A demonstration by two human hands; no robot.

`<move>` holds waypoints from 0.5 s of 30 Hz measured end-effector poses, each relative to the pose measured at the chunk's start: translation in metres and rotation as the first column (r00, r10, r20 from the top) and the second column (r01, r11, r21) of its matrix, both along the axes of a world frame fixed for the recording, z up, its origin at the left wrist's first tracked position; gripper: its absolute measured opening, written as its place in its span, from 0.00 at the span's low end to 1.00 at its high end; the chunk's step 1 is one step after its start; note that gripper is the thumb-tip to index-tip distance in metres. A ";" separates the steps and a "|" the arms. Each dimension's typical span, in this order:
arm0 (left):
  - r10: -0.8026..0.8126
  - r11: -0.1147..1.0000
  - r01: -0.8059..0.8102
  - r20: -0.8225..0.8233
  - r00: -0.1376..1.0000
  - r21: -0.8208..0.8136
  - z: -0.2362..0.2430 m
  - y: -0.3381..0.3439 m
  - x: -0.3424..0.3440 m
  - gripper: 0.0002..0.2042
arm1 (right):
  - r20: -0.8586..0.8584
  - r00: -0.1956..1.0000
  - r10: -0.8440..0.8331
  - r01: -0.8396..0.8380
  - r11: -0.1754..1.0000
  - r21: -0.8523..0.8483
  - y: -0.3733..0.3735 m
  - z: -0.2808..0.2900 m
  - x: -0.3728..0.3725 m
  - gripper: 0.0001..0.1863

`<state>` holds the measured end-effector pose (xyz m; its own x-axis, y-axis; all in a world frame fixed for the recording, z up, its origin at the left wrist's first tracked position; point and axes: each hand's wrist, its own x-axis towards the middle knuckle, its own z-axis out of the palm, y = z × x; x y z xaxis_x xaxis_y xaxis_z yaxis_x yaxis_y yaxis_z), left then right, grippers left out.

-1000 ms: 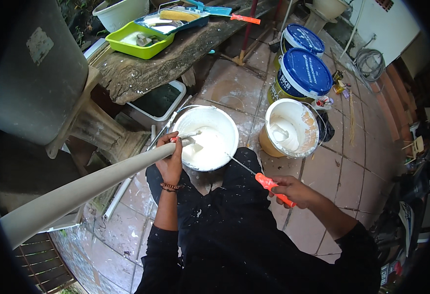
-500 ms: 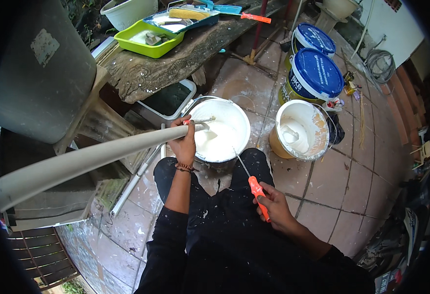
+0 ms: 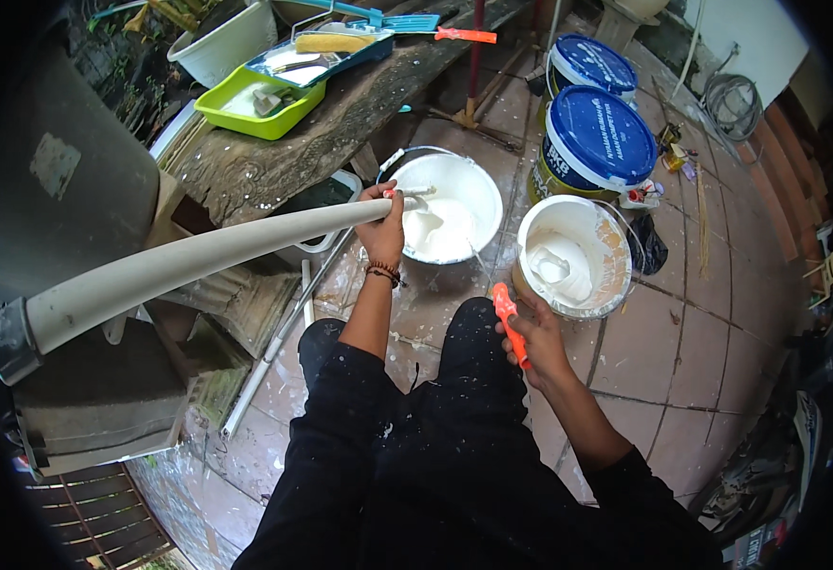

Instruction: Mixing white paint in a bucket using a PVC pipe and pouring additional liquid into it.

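Observation:
My left hand (image 3: 383, 228) is closed around the near end of a long pale grey pipe (image 3: 198, 256), at the left rim of a white bucket (image 3: 478, 188) holding white paint. A slim stick with a red end (image 3: 412, 191) also lies at these fingers, pointing over the paint; its kind is unclear. My right hand (image 3: 537, 340) grips the orange handle (image 3: 506, 313) of a tool whose thin metal rod reaches toward the bucket's near rim. The rod's tip is hard to make out. Beside this hand stands a second, stained bucket (image 3: 614, 252) with thick white paint inside.
Two blue-lidded paint pails (image 3: 602, 138) stand at the back right. A lime green tray (image 3: 283, 123) and a blue paint tray (image 3: 364, 55) with a yellow roller rest on a rough wooden bench (image 3: 246, 176). A thin pole (image 3: 279, 347) leans at the left.
The paint bucket sits farther from my knees and nearer the stained bucket. Both hands have moved forward along with it. The pipe's dark far end has come into view.

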<state>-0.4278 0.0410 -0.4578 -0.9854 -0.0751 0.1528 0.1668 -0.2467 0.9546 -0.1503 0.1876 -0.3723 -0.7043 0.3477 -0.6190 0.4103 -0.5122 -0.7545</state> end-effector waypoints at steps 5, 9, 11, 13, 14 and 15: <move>-0.030 0.996 0.031 0.017 0.999 -0.086 -0.001 0.021 -0.029 0.12 | -0.003 1.000 0.030 -0.030 0.998 -0.050 0.016 -0.008 -0.031 0.42; -0.085 0.978 0.087 0.016 0.996 -0.191 -0.005 0.028 -0.038 0.12 | -0.102 0.975 0.197 -0.197 0.980 0.012 -0.003 -0.012 -0.042 0.48; -0.124 0.970 0.123 0.010 0.992 -0.210 -0.001 0.037 -0.031 0.12 | -0.163 0.953 0.254 -0.259 0.966 -0.010 -0.014 -0.015 -0.037 0.47; -0.141 0.967 0.137 -0.005 0.990 -0.213 0.001 0.043 -0.025 0.11 | -0.103 0.929 0.357 -0.318 0.907 0.275 -0.008 -0.020 -0.026 0.45; -0.140 0.967 0.132 -0.022 0.990 -0.219 0.000 0.043 -0.022 0.11 | -0.008 0.896 0.444 -0.371 0.759 0.535 -0.002 -0.024 -0.018 0.42; -0.141 0.966 0.129 -0.038 0.989 -0.223 0.000 0.044 -0.021 0.11 | 0.112 0.862 0.495 -0.405 0.538 0.739 0.004 -0.028 -0.010 0.40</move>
<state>-0.4485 0.0851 -0.4576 -0.9741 0.0990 0.2035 0.1987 -0.0557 0.9785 -0.1608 0.1912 -0.4002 -0.9368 0.2609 -0.2330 0.3306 0.4424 -0.8337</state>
